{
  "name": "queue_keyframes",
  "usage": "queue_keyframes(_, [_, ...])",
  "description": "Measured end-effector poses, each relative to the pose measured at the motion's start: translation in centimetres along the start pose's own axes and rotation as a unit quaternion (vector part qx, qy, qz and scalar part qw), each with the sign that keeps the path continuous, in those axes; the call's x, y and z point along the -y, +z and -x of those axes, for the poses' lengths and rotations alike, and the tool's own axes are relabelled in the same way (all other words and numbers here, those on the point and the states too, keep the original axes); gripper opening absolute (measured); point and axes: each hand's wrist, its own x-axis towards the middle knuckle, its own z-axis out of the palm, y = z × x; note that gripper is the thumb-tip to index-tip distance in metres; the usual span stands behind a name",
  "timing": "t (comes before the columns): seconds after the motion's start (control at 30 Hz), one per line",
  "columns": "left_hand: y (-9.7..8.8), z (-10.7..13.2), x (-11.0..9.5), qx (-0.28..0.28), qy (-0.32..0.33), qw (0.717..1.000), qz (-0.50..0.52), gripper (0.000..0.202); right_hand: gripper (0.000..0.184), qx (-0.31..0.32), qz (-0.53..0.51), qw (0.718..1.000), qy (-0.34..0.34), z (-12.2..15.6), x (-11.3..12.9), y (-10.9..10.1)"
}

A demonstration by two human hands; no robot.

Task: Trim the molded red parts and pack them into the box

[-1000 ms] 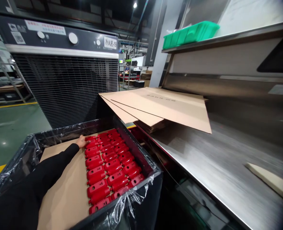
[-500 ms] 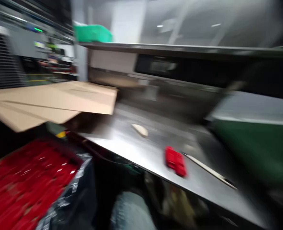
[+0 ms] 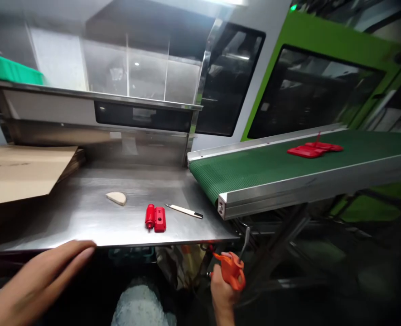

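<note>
My right hand [image 3: 222,290], low in front of the table's right corner, is closed around an orange air blow gun [image 3: 233,270] whose bent metal nozzle points up. At the lower left my left hand [image 3: 47,276] is held near the table's front edge, fingers stretched out and nothing in them. On the steel table [image 3: 94,222] lie two red plastic parts side by side, a rounded one [image 3: 150,215] and a flat one with a hole [image 3: 160,219]. To their right rests a craft knife [image 3: 185,211] with a pale handle. A pale half-round piece [image 3: 116,198] lies further left.
A green conveyor belt [image 3: 248,172] slopes down to the table's right side, carrying red molded parts [image 3: 311,149]. Flat cardboard [image 3: 23,174] is stacked at the left. A steel shelf [image 3: 125,98] above the table holds a green crate [image 3: 12,70].
My view has swung right, bringing the conveyor and both hands into sight. My right hand now shows with the air blow gun in it. The box of red parts has left the view.
</note>
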Motion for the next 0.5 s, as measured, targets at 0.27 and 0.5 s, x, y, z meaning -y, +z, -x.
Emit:
queue_keyframes(0.27, [12.5,-11.0,-7.3,0.010,-0.010,0.994,-0.105,0.066,0.054,-0.023,0.043,0.998,0.032,1.5,-2.9,1.2])
queue_keyframes(0.5, [13.4,-8.6,-7.2,0.002,-0.032,0.988,0.153,0.076,0.043,0.084,-0.041,0.996,0.006,2.8,6.3,-5.4])
